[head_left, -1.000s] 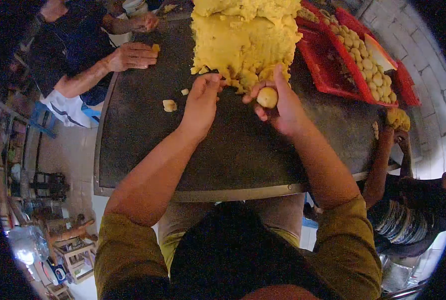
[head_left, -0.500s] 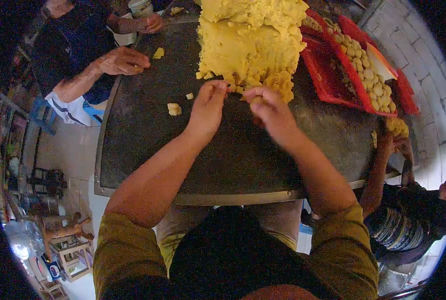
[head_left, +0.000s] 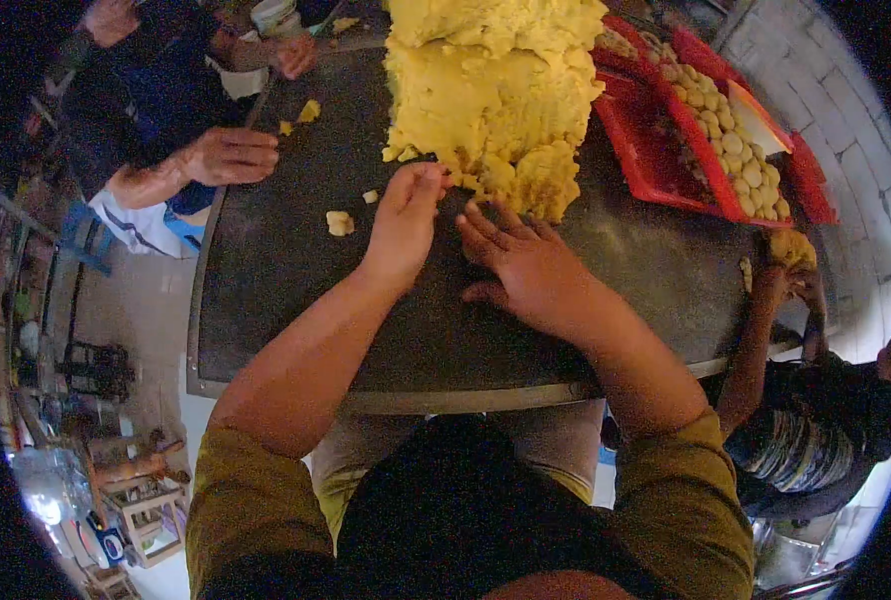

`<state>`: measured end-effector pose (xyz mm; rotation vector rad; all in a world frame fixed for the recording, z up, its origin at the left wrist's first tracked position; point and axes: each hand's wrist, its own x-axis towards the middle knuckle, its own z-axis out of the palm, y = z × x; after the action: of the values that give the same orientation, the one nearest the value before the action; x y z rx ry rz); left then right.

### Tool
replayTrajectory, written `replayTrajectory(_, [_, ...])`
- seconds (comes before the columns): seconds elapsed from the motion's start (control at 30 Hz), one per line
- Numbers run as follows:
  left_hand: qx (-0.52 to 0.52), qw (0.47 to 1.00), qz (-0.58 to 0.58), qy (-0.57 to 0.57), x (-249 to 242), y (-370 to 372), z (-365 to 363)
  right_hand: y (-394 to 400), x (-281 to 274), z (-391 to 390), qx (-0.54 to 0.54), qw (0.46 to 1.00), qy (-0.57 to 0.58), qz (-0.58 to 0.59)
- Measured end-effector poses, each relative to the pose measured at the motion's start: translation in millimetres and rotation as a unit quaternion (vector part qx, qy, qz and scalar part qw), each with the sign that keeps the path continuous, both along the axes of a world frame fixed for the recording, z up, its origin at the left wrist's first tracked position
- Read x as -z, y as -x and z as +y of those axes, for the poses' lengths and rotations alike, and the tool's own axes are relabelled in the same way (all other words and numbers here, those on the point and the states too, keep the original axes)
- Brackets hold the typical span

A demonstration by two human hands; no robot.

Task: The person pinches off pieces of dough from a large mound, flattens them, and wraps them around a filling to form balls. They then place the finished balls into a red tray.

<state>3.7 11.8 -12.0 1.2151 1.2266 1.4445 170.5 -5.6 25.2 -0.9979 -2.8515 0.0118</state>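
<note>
A big slab of yellow dough [head_left: 486, 90] lies on the dark table [head_left: 446, 330], crumbly along its near edge. My left hand [head_left: 406, 222] is by the slab's near left corner, thumb and fingers pinched together; what they hold, if anything, cannot be made out. Just in front of the slab, my right hand [head_left: 531, 262] is palm down low over the table, fingers stretched and apart, fingertips close to the dough's edge. A pale dough lump [head_left: 340, 223] and a smaller bit [head_left: 371, 197] rest left of my left hand.
Red trays [head_left: 656, 185] stand at the back right, one with many round dough balls [head_left: 736, 150]. At left, another person's hand [head_left: 231, 156] is over the table edge near yellow scraps [head_left: 309, 111]. At right, a person's hands hold a dough piece [head_left: 792, 248].
My right hand has gone from curled fingers at the dough's edge to spread fingers, palm down, slightly nearer me. My left hand stays pinched. The person at left has moved a hand slightly.
</note>
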Motion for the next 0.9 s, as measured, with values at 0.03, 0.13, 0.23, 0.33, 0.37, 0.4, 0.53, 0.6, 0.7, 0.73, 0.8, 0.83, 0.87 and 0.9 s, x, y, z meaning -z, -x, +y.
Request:
replayTrajectory(0.03, [-0.007,1.0,0.007,0.001,-0.7,0.3,-1.7,0.3,-3.7,-0.2,0.0,1.0,0.001,-0.03])
replayTrajectory(0.13, [-0.004,1.0,0.005,-0.003,-2.4,3.0,-3.0,3.1,-2.9,2.8,0.03,0.994,0.055,0.094])
replayTrajectory(0.23, [-0.001,1.0,0.003,0.009,-3.1,3.7,-2.4,5.6,-3.5,11.8,0.025,0.991,0.134,0.003])
replayTrajectory(0.33, [0.001,0.999,0.031,0.017,-1.3,6.7,-0.9,-6.3,-8.3,16.3,0.03,0.988,0.145,0.034])
replayTrajectory(0.37, [-0.001,1.0,0.017,0.021,-1.0,6.6,-1.1,-12.9,-6.7,22.5,0.034,0.989,0.14,0.035])
replayTrajectory(0.4, [-0.002,1.0,0.002,0.025,-1.8,6.4,-2.0,-22.7,-3.6,32.2,-0.015,0.981,0.162,0.103])
replayTrajectory(0.53, [-0.003,0.999,0.017,0.028,-8.4,5.6,-2.6,-64.2,-37.0,50.6,-0.039,0.957,0.248,0.148])
replayTrajectory(0.6, [-0.005,0.999,0.009,0.039,-4.8,6.8,-1.2,-87.5,-42.6,51.8,0.02,0.951,0.26,0.168])
replayTrajectory(0.7, [0.005,0.999,0.003,0.037,-4.2,7.8,-0.7,-129.4,-58.7,54.3,0.125,0.945,0.254,0.164])
replayTrajectory(0.73, [0.006,1.0,0.001,0.03,-3.8,7.2,-0.3,-144.0,-67.3,57.0,0.186,0.942,0.241,0.139])
replayTrajectory(0.8, [-0.005,0.999,-0.001,0.037,-2.8,4.7,-0.7,-177.4,-86.3,67.9,0.287,0.917,0.233,0.154])
replayTrajectory(0.83, [-0.004,0.999,-0.004,0.034,-2.4,4.7,-1.1,-211.0,-82.5,93.0,0.329,0.891,0.246,0.192])
replayTrajectory(0.87, [0.001,0.999,-0.007,0.031,-2.5,4.7,-1.4,-222.5,-98.1,100.3,0.345,0.935,0.054,0.061])
replayTrajectory(0.9, [0.006,1.0,-0.01,0.029,-2.5,4.9,-1.7,-230.7,-112.1,104.2,0.342,0.926,-0.142,-0.074])
